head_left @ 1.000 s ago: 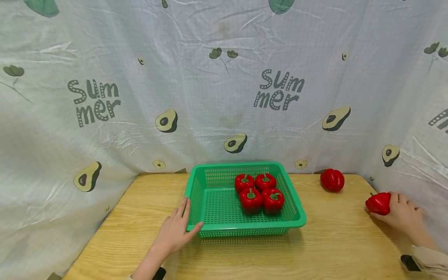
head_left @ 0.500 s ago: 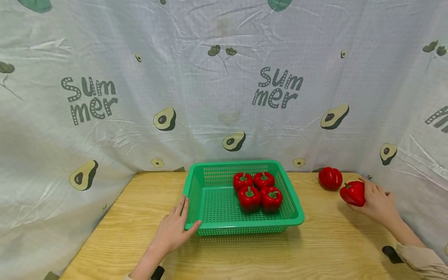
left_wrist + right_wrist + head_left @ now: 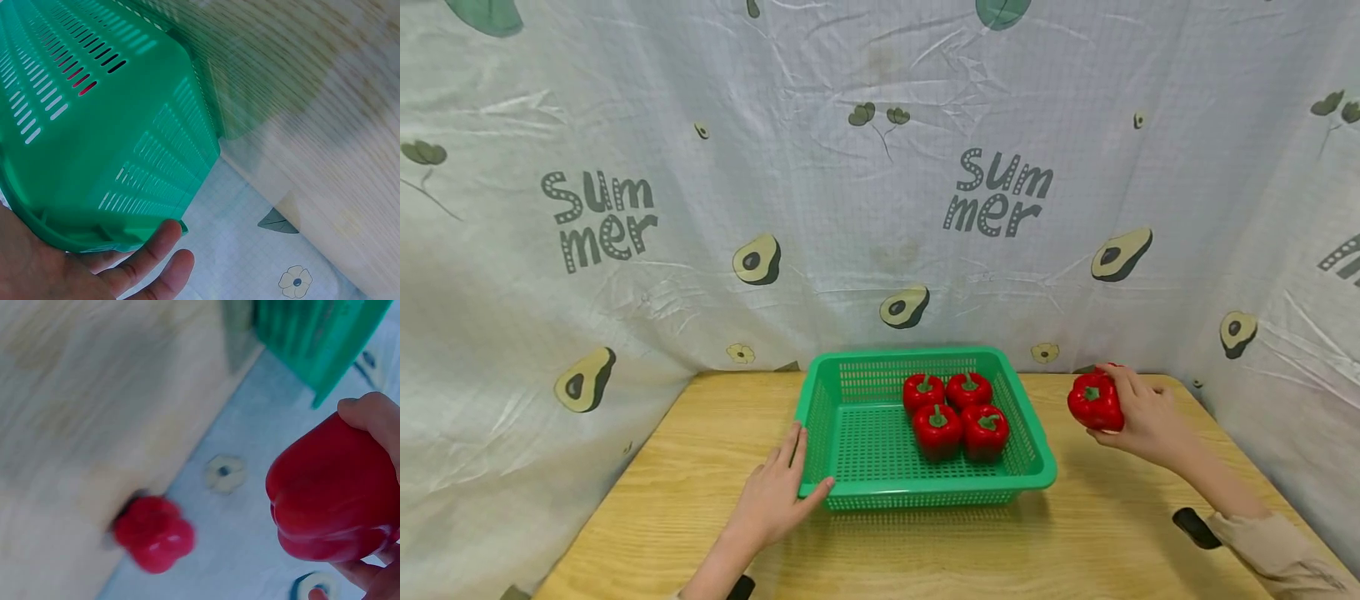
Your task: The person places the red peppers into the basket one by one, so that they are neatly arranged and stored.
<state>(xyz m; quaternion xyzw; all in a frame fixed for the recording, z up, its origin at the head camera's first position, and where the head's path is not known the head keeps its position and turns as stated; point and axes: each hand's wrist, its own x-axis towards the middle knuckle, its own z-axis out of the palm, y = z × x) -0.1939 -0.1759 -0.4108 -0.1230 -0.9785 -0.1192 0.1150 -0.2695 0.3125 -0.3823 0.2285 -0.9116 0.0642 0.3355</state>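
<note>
The right hand [image 3: 1142, 417] is up off the table [image 3: 700, 467] with a red pepper [image 3: 1095, 401] wrapped in its fingers, stem facing the camera, just to the right of the green basket [image 3: 850, 442]. The left hand [image 3: 775, 496] lies flat beside the basket's near left corner, fingers straight along the side, thumb hooked against the rim, bracing it rather than gripping. Inside the basket sit 4 peppers [image 3: 955, 412], packed 2 by 2 on the right half; the left half is bare mesh.

By the look of it, this is the carry: a pepper picked up and on its way over. The next move calls for lifting it clear of the right rim and lowering it into free mesh without knocking the 4 already there.

The right wrist view adds something the head view hides: another pepper [image 3: 153, 533] lies on the table by the cloth backdrop [image 3: 250, 550], behind the hand. The left wrist view shows the fingers [image 3: 144, 259] touching the basket's rim from below.
</note>
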